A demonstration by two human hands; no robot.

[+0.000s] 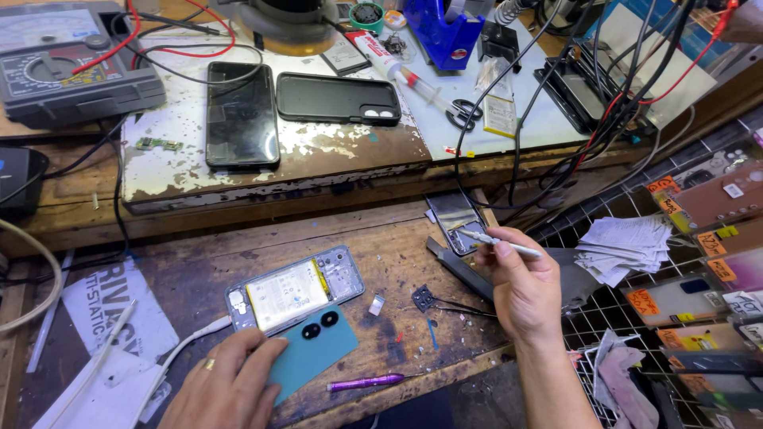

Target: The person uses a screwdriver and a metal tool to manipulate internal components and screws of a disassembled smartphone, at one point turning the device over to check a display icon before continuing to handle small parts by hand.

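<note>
The opened phone [296,290] lies near the middle of the bench [199,278], its inside facing up with the pale battery showing. Its teal back cover [314,353] lies at 6 o'clock from it, touching its lower edge. The left hand [226,385] rests on that cover from 8 o'clock, fingers spread flat on it, gripping nothing. A white cable [187,342] runs to the phone's left end.

At 3 o'clock from the phone the right hand [520,290] is raised, its fingers pinched narrow around a slim silver tool [501,242] that points toward 9 o'clock. Between phone and right hand lie a small metal piece [377,304] and black tweezers [445,303]. A purple screwdriver [369,383] lies at 5 o'clock from the phone, near the bench edge.

At 12 o'clock, on a raised worn board [318,155], lie a dark phone [242,111] and a black case [338,98] side by side. A multimeter [67,59] sits at 10 o'clock.
</note>
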